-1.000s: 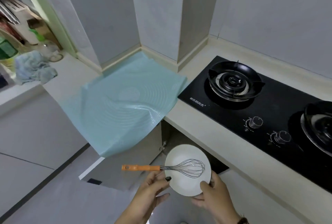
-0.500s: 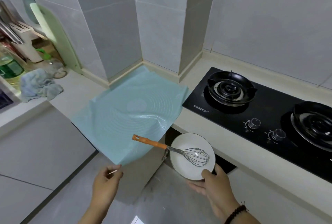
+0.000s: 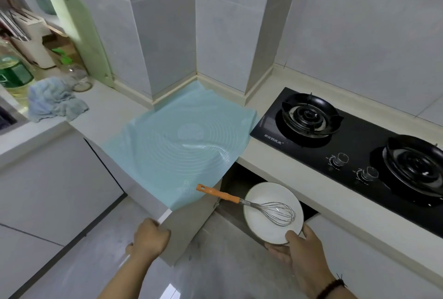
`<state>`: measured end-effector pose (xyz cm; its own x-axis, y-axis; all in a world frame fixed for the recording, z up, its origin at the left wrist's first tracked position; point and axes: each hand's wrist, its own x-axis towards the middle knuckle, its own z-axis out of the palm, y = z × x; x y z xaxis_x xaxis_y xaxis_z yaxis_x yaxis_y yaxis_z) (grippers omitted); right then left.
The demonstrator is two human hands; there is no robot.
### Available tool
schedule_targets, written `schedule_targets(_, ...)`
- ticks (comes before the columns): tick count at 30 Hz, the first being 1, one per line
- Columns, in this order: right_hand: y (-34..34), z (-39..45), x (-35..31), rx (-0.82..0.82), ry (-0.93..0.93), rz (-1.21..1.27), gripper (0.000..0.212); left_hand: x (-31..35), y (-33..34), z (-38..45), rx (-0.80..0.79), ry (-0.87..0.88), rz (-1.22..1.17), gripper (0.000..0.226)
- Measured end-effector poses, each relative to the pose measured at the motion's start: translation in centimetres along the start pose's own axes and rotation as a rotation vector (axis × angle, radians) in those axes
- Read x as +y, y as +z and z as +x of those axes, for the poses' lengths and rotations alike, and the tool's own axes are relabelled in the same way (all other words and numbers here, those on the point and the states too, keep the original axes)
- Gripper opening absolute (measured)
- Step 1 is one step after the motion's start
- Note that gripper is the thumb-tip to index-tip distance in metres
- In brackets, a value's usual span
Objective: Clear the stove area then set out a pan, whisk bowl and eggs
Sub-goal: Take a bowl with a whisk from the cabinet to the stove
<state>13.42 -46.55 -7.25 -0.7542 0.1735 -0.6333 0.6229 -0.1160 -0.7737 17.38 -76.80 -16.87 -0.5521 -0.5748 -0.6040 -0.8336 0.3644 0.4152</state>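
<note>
blue mat (image 3: 182,140), crumpled cloth (image 3: 54,100)

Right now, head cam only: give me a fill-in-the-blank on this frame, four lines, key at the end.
1. The whisk lies in the white ____, handle sticking out over the rim.
2. The right hand holds the bowl; the left hand grips the edge of the open cabinet ____.
3. The whisk's handle is ____ in colour.
4. The blue mat lies on the counter, to the ____ of the stove.

Missing words: bowl; door; orange; left
</note>
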Motion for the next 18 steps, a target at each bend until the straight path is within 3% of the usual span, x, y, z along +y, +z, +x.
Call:
schedule_targets(3, 0.4, -0.9, 0.5, -0.009, 0.001, 0.015, 0.045, -0.4, 0.3, -2.2, 0.001, 0.047, 0.113, 0.030)
schedule_targets(9, 1.1, -2.3, 1.6, -0.010, 0.034, 0.052, 0.043, -0.8, 4.2, -2.8, -0.219, 0.093, -0.104, 0.032)
schedule_targets(18, -1.5, -2.6, 2.1, 0.078, 0.070, 0.089, 0.046, 3.7, 8.4, -6.9, -0.593, -0.007, -0.309, 0.035)
